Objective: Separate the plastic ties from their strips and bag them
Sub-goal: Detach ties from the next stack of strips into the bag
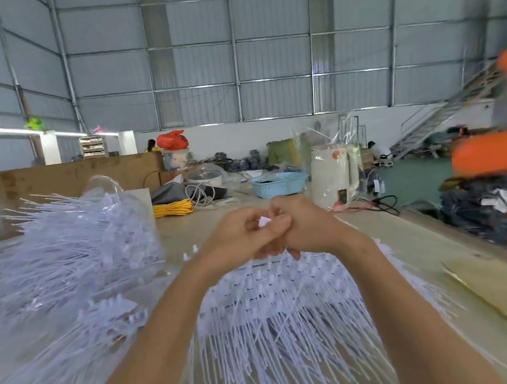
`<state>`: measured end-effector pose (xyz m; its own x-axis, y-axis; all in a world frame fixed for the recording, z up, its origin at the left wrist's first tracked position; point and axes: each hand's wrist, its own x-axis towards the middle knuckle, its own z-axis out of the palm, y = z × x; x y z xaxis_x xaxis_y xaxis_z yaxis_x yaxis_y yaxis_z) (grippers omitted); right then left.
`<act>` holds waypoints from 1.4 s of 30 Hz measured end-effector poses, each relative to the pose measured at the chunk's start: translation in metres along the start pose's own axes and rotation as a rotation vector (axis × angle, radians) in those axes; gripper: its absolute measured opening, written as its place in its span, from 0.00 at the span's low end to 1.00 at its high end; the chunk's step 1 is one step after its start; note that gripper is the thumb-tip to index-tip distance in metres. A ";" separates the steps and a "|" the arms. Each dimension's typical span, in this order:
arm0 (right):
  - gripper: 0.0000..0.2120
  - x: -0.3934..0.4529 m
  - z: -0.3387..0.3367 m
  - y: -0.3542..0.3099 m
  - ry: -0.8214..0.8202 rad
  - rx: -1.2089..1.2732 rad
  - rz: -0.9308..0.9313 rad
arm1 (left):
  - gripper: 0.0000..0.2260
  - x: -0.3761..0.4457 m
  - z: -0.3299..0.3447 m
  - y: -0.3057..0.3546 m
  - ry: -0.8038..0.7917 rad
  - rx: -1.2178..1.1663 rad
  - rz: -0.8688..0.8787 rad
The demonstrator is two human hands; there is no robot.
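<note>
Both hands, left hand (241,235) and right hand (305,227), pinch a white tie (264,221) mid-table (412,235). Tie strips (280,310) fill the near edge. The bag (60,249), seemingly clear, crowds the left edge.

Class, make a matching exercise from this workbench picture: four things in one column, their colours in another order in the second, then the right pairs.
Things:
1. basket
2. coil of cord
3. bag on the far wall
4. ties

Colours:
A. red
B. white
C. light blue
D. yellow

Pairs: 1-C, 2-D, 3-A, 4-B
</note>
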<state>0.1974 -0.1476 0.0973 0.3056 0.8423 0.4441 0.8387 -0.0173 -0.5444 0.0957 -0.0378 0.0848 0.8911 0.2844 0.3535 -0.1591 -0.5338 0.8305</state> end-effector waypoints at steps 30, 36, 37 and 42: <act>0.13 0.002 0.006 -0.009 0.055 -0.520 -0.005 | 0.15 0.016 0.003 -0.020 0.357 -0.264 -0.353; 0.16 0.002 0.007 -0.027 0.097 -0.757 -0.102 | 0.11 0.014 -0.006 -0.015 0.255 -0.446 -0.459; 0.10 0.001 0.007 -0.030 0.091 -0.795 -0.113 | 0.09 0.015 -0.007 -0.015 0.259 -0.453 -0.466; 0.06 -0.009 0.007 -0.062 0.031 -0.884 -0.169 | 0.07 0.020 -0.010 -0.042 0.480 -0.186 -0.464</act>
<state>0.1397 -0.1503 0.1220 0.1476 0.8567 0.4942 0.9102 -0.3131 0.2710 0.1164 -0.0018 0.0612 0.6048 0.7941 0.0598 0.0849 -0.1389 0.9867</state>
